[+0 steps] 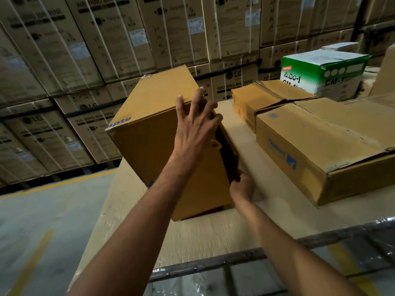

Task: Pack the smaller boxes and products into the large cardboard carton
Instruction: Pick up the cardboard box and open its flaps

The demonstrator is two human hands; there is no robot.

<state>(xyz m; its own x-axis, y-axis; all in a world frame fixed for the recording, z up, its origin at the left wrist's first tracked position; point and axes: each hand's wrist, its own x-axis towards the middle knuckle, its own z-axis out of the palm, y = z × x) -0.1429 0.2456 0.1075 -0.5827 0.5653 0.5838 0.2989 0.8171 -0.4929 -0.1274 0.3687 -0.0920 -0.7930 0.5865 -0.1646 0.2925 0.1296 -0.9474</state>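
The tall brown carton (158, 133) stands on the table (213, 233), with blue letters "pto". The left hand (196, 127) presses flat near its top, fingers spread. The right hand (241, 184) grips its low side edge. A green box (316, 71) says "CM-1". Stacked boxes (233, 82) say "LG WASHING MACHINE".

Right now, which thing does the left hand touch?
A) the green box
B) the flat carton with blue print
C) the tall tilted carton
C: the left hand lies with spread fingers against the tall tilted carton, near its upper edge.
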